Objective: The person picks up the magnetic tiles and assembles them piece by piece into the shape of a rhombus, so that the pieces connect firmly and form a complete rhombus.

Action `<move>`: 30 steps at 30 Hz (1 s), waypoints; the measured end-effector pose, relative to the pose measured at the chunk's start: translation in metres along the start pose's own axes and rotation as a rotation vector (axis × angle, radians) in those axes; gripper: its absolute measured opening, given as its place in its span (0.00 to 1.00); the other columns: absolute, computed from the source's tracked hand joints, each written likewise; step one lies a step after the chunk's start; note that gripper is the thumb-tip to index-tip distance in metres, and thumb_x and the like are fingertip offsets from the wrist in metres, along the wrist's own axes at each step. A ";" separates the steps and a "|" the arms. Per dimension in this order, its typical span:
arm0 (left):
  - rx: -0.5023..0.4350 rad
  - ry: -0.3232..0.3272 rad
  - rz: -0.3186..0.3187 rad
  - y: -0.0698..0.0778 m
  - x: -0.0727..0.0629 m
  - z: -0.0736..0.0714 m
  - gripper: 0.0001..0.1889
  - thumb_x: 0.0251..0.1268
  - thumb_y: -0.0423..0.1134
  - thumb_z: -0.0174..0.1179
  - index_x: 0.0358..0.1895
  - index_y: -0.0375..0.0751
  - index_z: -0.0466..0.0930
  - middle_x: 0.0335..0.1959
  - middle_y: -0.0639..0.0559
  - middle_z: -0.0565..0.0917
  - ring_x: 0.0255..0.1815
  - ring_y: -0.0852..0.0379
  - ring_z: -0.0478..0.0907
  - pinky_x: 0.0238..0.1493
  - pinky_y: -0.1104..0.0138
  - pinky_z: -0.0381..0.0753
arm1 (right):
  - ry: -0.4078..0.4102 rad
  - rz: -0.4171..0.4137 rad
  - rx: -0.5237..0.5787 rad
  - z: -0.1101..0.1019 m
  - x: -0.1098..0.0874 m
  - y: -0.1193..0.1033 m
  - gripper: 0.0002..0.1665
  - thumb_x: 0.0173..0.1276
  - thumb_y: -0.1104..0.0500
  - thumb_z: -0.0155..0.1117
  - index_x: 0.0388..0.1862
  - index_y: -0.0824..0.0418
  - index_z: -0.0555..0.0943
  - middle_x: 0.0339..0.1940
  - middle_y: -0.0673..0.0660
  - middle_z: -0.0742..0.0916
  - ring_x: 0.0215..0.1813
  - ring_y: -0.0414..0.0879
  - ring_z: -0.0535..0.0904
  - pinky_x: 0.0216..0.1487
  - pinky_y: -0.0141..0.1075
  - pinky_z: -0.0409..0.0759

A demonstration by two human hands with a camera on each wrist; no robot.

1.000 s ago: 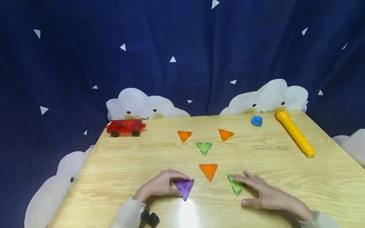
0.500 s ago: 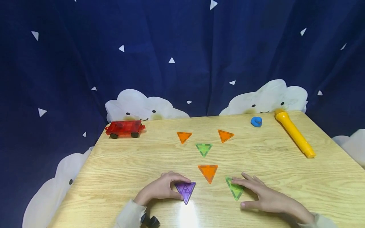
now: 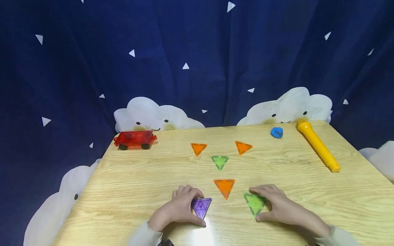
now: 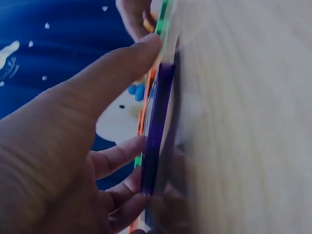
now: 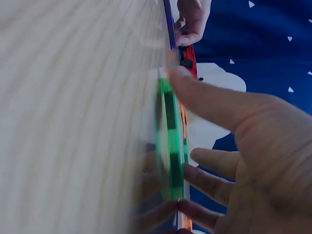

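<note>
On the wooden tabletop in front of me lies a purple triangular magnetic tile (image 3: 201, 207), its tip toward me. My left hand (image 3: 178, 209) holds it from the left, fingers at its far edge and thumb by the near tip. A light green triangular magnetic tile (image 3: 254, 203) lies further right. From its right side my right hand (image 3: 280, 206) grips this one, with the index finger along the far edge and the thumb at the near tip. Both wrist views show the purple tile (image 4: 158, 126) and the green tile (image 5: 171, 141) edge-on, flat against the table.
Between and beyond the hands lie an orange triangle tile (image 3: 224, 188), a smaller green one (image 3: 220, 162) and two more orange ones (image 3: 198, 148). A red wheeled car base (image 3: 134, 139) stands back left. Back right are a blue rubber duck (image 3: 276, 132) and a yellow stick (image 3: 319, 146).
My right thumb and fingers have closed in around the green tile. My left thumb has shifted to the purple tile's near tip, and that tile has moved slightly right and toward me.
</note>
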State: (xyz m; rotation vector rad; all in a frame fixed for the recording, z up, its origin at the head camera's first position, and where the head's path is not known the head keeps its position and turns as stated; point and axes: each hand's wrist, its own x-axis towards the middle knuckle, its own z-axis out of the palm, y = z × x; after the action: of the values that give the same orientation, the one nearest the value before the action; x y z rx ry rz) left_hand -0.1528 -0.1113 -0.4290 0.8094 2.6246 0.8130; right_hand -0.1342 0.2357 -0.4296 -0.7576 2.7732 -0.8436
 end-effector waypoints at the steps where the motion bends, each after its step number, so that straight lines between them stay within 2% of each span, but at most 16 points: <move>1: 0.009 -0.005 -0.004 0.001 0.000 0.002 0.36 0.36 0.59 0.75 0.52 0.52 0.72 0.44 0.60 0.69 0.44 0.58 0.58 0.47 0.60 0.55 | -0.005 0.004 -0.011 0.000 0.001 -0.001 0.51 0.48 0.32 0.69 0.65 0.58 0.71 0.61 0.59 0.76 0.60 0.60 0.67 0.54 0.61 0.65; 5: 0.013 -0.009 -0.002 0.006 0.001 0.005 0.34 0.37 0.55 0.75 0.52 0.52 0.72 0.46 0.59 0.70 0.44 0.59 0.58 0.47 0.60 0.54 | -0.013 0.018 -0.036 0.001 0.004 -0.004 0.49 0.46 0.35 0.72 0.64 0.59 0.73 0.57 0.58 0.77 0.58 0.58 0.67 0.52 0.58 0.65; 11: -0.004 0.003 0.005 0.007 0.002 0.006 0.35 0.35 0.53 0.77 0.52 0.50 0.74 0.46 0.59 0.70 0.43 0.60 0.59 0.44 0.64 0.55 | -0.022 0.037 -0.042 0.002 0.005 -0.007 0.44 0.46 0.39 0.74 0.60 0.59 0.76 0.48 0.49 0.76 0.54 0.52 0.66 0.51 0.53 0.65; 20: -0.056 -0.002 0.010 0.010 0.003 0.008 0.36 0.36 0.52 0.77 0.55 0.51 0.75 0.47 0.60 0.68 0.40 0.64 0.65 0.48 0.66 0.61 | -0.034 0.008 -0.023 0.007 0.007 -0.011 0.38 0.49 0.39 0.73 0.57 0.54 0.79 0.44 0.45 0.76 0.48 0.44 0.67 0.47 0.41 0.66; 26: -0.073 -0.001 0.011 0.011 0.004 0.010 0.37 0.37 0.53 0.77 0.57 0.51 0.76 0.46 0.60 0.67 0.39 0.63 0.64 0.47 0.66 0.60 | -0.065 -0.019 0.033 0.018 0.012 -0.022 0.48 0.46 0.35 0.72 0.63 0.59 0.74 0.47 0.46 0.73 0.47 0.43 0.64 0.46 0.35 0.66; 30: -0.096 -0.010 0.022 0.011 0.004 0.011 0.38 0.37 0.53 0.77 0.58 0.50 0.76 0.46 0.60 0.67 0.40 0.63 0.64 0.48 0.65 0.62 | -0.036 -0.035 0.016 0.023 0.014 -0.027 0.51 0.43 0.34 0.74 0.63 0.59 0.73 0.45 0.45 0.71 0.46 0.42 0.63 0.45 0.35 0.63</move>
State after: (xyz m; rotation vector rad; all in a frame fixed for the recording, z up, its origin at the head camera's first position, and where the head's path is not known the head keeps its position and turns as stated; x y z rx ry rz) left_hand -0.1470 -0.0966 -0.4319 0.8157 2.5502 0.9301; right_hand -0.1283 0.1984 -0.4342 -0.8128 2.7258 -0.8482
